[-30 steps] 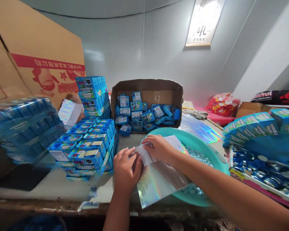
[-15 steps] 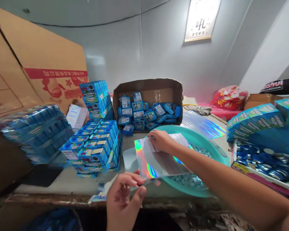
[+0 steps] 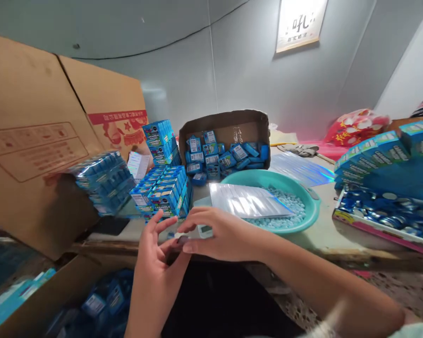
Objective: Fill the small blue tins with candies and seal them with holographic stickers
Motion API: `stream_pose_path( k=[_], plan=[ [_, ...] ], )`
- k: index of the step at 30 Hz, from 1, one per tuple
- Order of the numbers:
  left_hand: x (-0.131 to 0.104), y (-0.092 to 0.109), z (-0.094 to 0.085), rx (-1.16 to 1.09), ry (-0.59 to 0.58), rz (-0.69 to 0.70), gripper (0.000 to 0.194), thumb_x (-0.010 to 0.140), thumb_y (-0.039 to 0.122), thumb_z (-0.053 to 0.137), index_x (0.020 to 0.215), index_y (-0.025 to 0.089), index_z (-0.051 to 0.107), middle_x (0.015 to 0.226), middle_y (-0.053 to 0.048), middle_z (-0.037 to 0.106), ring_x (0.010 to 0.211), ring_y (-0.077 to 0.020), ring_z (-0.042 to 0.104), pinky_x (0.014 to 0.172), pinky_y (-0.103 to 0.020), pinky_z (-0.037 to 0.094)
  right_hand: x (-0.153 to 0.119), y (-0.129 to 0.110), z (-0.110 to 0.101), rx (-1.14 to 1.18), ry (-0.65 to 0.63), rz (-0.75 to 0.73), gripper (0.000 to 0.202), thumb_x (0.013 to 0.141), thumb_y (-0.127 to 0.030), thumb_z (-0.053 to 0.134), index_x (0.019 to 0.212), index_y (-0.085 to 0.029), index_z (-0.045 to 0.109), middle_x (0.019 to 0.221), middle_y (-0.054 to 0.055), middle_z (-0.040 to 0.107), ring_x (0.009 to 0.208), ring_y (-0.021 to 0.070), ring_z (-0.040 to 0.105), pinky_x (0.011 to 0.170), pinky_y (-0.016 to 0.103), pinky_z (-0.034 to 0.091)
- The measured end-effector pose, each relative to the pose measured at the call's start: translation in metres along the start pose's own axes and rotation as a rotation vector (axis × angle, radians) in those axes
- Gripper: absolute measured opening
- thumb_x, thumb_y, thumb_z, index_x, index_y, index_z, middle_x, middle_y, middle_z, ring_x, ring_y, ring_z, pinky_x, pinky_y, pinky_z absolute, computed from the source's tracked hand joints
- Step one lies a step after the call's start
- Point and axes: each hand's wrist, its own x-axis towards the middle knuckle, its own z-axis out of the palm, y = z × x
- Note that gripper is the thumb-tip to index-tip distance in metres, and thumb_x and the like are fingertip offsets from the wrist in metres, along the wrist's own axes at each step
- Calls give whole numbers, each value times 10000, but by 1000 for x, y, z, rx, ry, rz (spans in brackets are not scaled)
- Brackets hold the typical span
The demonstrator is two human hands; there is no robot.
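Note:
My left hand point(image 3: 158, 267) and my right hand point(image 3: 218, 234) meet in front of the table's front edge. Their thumbs and forefingers close around a small dark piece point(image 3: 182, 240), too hidden to name. The other fingers of my left hand point up and apart. Just beyond my right hand, a stack of shiny silver sheets point(image 3: 246, 201) lies across a turquoise basin point(image 3: 312, 209). Small pale blue candies point(image 3: 296, 206) fill the basin's bottom. Partly behind my right hand is a white scale point(image 3: 205, 230) with a small display.
Stacked blue candy boxes point(image 3: 169, 188) stand left of the basin, beside a wrapped stack point(image 3: 105, 183). Behind, an open carton point(image 3: 225, 122) holds loose blue packs. Right, a display tray point(image 3: 370, 227) contains round blue-silver tins. A large carton point(image 3: 28, 108) rises at left; below, another box contains blue packs.
My right hand has let go of the silver sheets and come down to my left hand. The sheets now rest on the basin. The view has shifted left and down.

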Motion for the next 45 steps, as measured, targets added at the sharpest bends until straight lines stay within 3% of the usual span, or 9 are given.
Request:
stream_pose_path(
  k=[3,7,14,19,24,26,30,34,45],
  plan=[
    [-15,14,-2,31,-12,24,856,717,320,840,1440,375,385,1374,-104,554,948,-211,741,807,-321,612,-2,-12,3,-9,-14,5,88,868,-159,676,902,-154,758,908,31,704,839,142,640,744,239,450],
    [-16,26,-5,-36,-4,-11,862,689,353,855,1422,341,401,1301,-91,599,967,-220,729,815,-342,607,3,-20,5,134,87,99,88,851,-208,677,811,-168,744,797,5,695,743,133,617,666,238,429],
    [23,22,-6,143,-53,-185,521,770,595,720,1120,210,697,972,-49,700,894,-185,634,782,-266,507,35,0,21,853,643,235,249,680,-344,838,798,-166,711,738,-2,698,674,126,611,658,247,471],
    [86,32,1,139,-166,-84,425,837,611,618,900,197,694,874,-34,711,819,-171,611,781,-260,479,69,22,-14,764,719,227,231,645,-255,846,725,-166,648,707,-8,670,676,126,610,655,246,470],
    [187,44,-5,451,-404,-21,426,818,606,620,885,195,711,869,-45,728,884,-235,657,819,-315,476,116,50,-65,848,663,377,458,622,-248,871,1016,-175,649,711,-41,637,635,108,578,622,235,466],
    [225,43,-10,578,-485,-8,425,817,599,613,889,195,723,879,-51,740,887,-252,661,804,-326,475,138,68,-72,858,606,501,353,707,-291,813,1007,-164,675,708,-33,619,598,93,550,599,231,460],
    [278,32,-17,709,-570,-22,411,819,573,596,886,194,741,861,-43,740,856,-243,644,762,-309,451,176,109,-65,817,546,613,154,766,-288,745,790,-141,705,670,-5,605,585,93,532,571,225,444],
    [305,15,-24,712,-646,-82,486,748,621,638,846,163,766,814,-62,736,808,-243,629,715,-305,435,198,145,-52,765,565,624,78,712,-195,763,749,-139,724,617,-4,613,554,93,514,559,226,434],
    [353,-33,-40,678,-729,-294,635,508,544,814,995,142,748,673,-45,716,606,-198,608,553,-271,384,196,182,-17,667,747,665,209,586,-108,817,736,-157,679,582,-31,620,543,113,528,505,227,386]
  ],
)
